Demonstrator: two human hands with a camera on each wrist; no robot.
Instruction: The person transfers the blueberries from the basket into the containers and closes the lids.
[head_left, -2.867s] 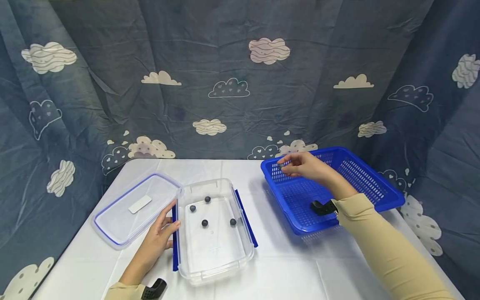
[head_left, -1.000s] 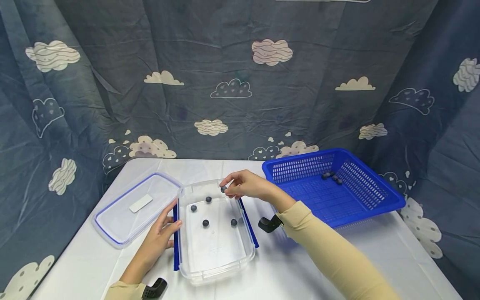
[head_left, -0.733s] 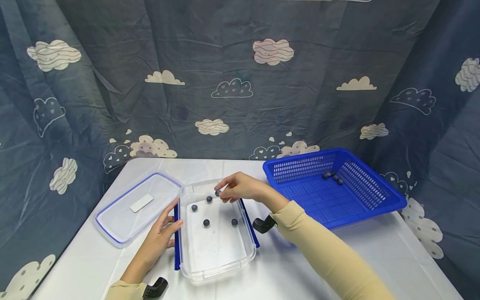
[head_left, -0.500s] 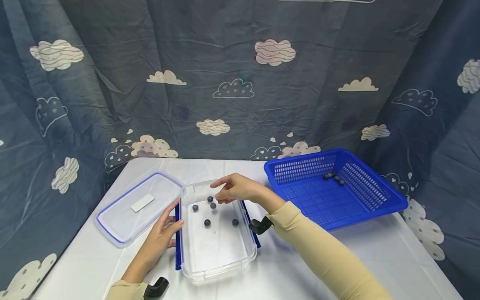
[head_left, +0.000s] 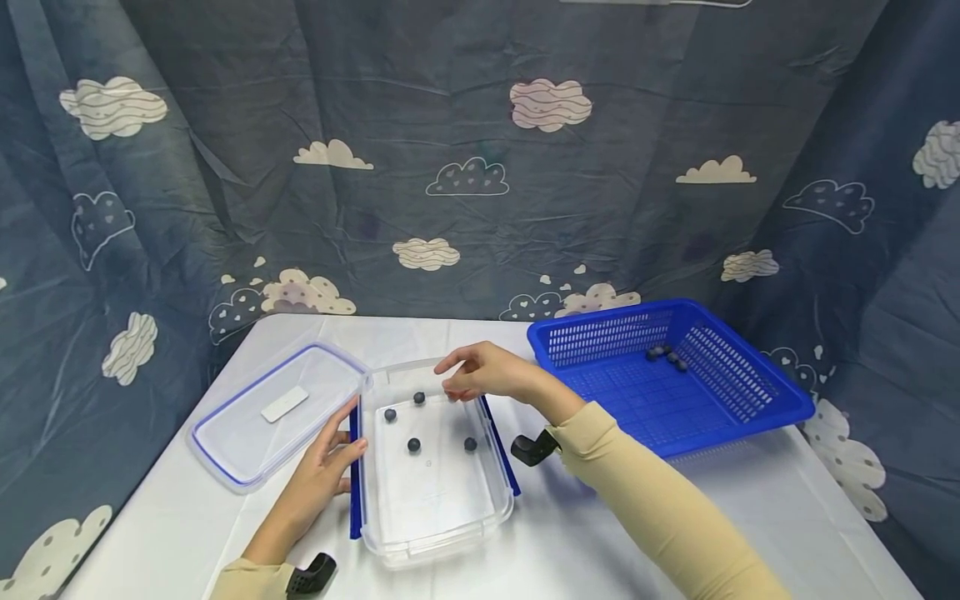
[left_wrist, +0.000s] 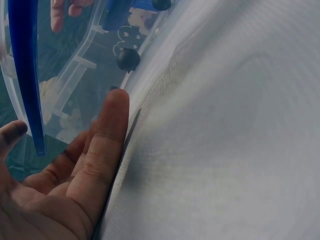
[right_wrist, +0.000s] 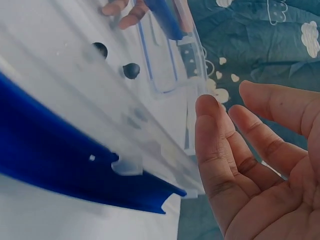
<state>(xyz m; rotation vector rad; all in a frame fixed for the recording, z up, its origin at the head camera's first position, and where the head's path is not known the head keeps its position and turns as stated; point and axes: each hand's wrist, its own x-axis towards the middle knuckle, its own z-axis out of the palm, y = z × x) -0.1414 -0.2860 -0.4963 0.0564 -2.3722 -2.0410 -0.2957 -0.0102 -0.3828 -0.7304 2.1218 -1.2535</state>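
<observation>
And here, with both hands at the clear box [head_left: 431, 504], its side flap [head_left: 356, 496] is touched by the left hand [head_left: 309, 477], fingers extended, no tight grip shown. Over the box the right hand [head_left: 489, 372] is held loosely spread, nothing seen between its fingers. Four blueberries [head_left: 414, 445] are seen loose between the hands; others are bunched in the basket [head_left: 615, 412] beyond the right hand. If the flap were pushed, blueberries could be set rolling; if the right fingertips dipped, one could be knocked.

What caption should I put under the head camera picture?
A left hand touches a clear rectangular plastic box of small, dark, round balls; an empty right hand hovers by its rim.
</observation>
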